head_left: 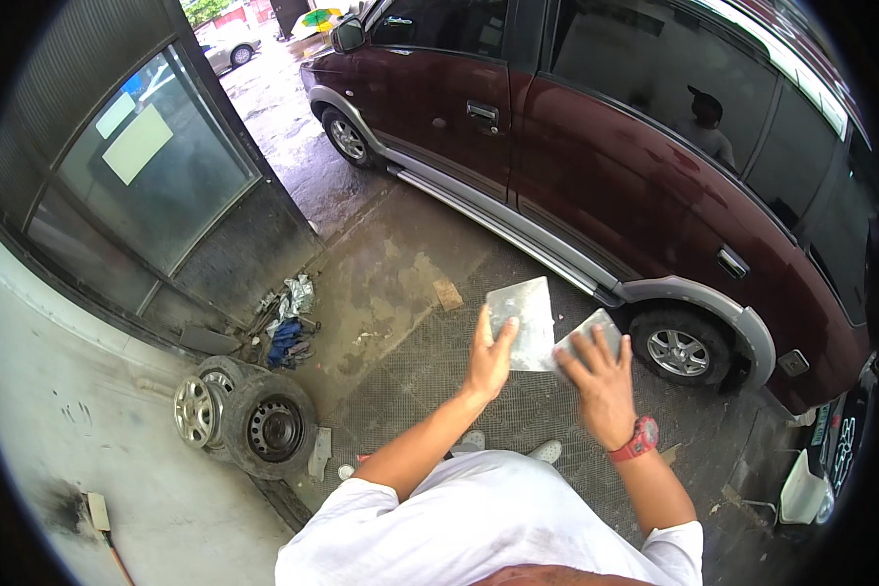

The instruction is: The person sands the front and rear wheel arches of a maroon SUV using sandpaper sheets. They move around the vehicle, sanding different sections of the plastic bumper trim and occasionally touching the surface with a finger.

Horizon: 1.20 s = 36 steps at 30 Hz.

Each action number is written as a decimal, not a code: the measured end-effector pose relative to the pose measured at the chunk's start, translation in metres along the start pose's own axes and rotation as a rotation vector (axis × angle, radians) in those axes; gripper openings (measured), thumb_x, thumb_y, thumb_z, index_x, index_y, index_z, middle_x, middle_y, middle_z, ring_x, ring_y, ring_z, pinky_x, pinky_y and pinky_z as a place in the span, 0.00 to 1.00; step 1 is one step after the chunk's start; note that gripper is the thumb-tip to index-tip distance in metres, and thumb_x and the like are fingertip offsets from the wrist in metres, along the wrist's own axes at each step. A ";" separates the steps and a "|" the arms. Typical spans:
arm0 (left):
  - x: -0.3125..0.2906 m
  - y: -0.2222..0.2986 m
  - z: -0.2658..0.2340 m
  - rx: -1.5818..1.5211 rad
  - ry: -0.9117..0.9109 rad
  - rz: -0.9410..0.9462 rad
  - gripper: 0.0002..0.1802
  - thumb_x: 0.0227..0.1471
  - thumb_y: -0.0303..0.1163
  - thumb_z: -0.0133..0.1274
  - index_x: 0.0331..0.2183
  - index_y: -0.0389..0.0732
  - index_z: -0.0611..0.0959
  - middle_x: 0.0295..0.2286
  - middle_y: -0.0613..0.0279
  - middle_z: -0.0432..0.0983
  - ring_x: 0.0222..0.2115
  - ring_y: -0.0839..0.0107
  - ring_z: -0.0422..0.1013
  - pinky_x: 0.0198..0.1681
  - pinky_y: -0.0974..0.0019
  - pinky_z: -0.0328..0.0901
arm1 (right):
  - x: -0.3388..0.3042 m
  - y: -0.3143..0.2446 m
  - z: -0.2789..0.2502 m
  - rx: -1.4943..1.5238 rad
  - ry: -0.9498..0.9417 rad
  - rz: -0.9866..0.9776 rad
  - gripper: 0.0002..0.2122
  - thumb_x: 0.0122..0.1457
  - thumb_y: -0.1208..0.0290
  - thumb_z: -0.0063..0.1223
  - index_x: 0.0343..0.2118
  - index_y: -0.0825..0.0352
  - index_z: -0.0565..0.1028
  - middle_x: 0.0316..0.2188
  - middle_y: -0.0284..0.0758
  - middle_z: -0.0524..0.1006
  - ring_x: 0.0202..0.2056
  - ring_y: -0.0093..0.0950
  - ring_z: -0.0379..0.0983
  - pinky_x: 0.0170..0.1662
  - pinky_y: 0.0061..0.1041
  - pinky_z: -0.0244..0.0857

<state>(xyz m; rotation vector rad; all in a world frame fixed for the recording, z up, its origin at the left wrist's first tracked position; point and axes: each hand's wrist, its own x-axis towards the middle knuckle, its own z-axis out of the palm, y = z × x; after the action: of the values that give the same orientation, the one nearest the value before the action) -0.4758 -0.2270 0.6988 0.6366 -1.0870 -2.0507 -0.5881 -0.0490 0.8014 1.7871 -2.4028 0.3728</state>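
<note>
My left hand [488, 359] grips a flat, pale grey rectangular board [527, 311] by its left side, with the thumb lying over its face. The board's surface looks smeared and mottled. To the right of it, my right hand [604, 391] holds a smaller flat grey plate [596, 328], fingers laid across its near face. This hand is slightly blurred, and its thumb is hard to make out. The plate's left corner comes close to the board's right edge; whether they touch I cannot tell. A red watch is on my right wrist.
A dark red vehicle [615, 146] stands along the right, its rear wheel [679, 352] near my right hand. Wheels and a tire [269, 425] lie at left beside a white wall [59, 391]. Rags [288, 342] and a brown scrap [448, 294] lie on the floor.
</note>
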 end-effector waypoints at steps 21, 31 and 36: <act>-0.012 0.024 0.033 -0.141 -0.103 -0.234 0.27 0.66 0.31 0.51 0.64 0.42 0.67 0.52 0.59 0.74 0.52 0.66 0.74 0.56 0.58 0.71 | -0.009 0.031 0.034 0.085 -0.061 0.163 0.31 0.54 0.85 0.54 0.63 0.62 0.65 0.61 0.50 0.67 0.57 0.52 0.73 0.48 0.43 0.79; -0.002 0.015 0.031 -0.058 -0.049 -0.185 0.26 0.66 0.34 0.53 0.62 0.41 0.68 0.53 0.58 0.73 0.54 0.67 0.72 0.58 0.60 0.68 | -0.021 0.015 0.028 1.736 0.037 0.631 0.25 0.62 0.80 0.50 0.64 0.70 0.66 0.57 0.37 0.74 0.58 0.26 0.69 0.62 0.31 0.63; -0.003 0.022 0.044 -0.034 0.043 -0.036 0.27 0.66 0.34 0.54 0.62 0.40 0.68 0.53 0.57 0.74 0.53 0.65 0.74 0.57 0.60 0.70 | -0.024 0.021 0.022 1.418 -0.289 0.622 0.29 0.62 0.73 0.56 0.66 0.72 0.65 0.57 0.41 0.76 0.54 0.31 0.75 0.59 0.31 0.68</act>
<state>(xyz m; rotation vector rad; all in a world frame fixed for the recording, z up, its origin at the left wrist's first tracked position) -0.4970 -0.2113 0.7406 0.6850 -1.0208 -2.0717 -0.5999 -0.0273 0.7723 1.1692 -3.0637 2.4991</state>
